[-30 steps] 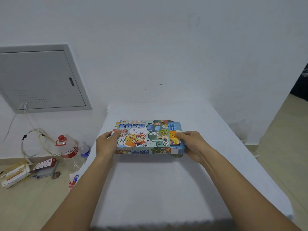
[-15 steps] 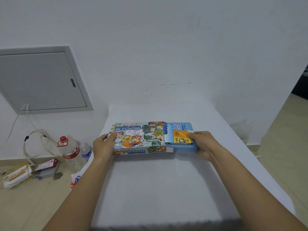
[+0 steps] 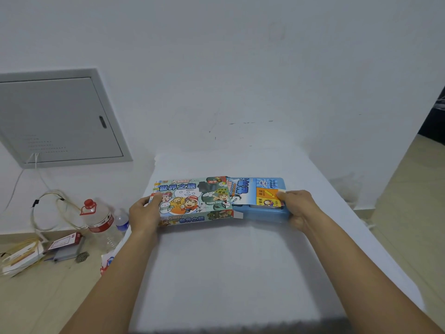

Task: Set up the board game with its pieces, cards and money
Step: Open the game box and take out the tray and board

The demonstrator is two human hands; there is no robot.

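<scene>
A colourful cartoon-printed game box sleeve [image 3: 192, 201] lies on the white table [image 3: 228, 273], towards its far end. My left hand [image 3: 144, 213] grips the sleeve's left end. A blue inner tray [image 3: 262, 213] sticks out of the sleeve's right end, about a third of the way. Printed cards and papers [image 3: 255, 192] show in the exposed part of the tray. My right hand [image 3: 297, 207] grips the tray's right end, thumb on top of the cards.
On the floor to the left stand a large water bottle with a red cap [image 3: 98, 220] and a small bottle [image 3: 121, 221], beside cables [image 3: 48, 208] and small boxes [image 3: 21, 259]. A grey wall panel [image 3: 55, 119] is at left. The table's right edge drops to tiled floor [image 3: 414, 225].
My right hand has drawn the blue tray further out to the right, exposing more cards. My left hand has held the sleeve roughly in place.
</scene>
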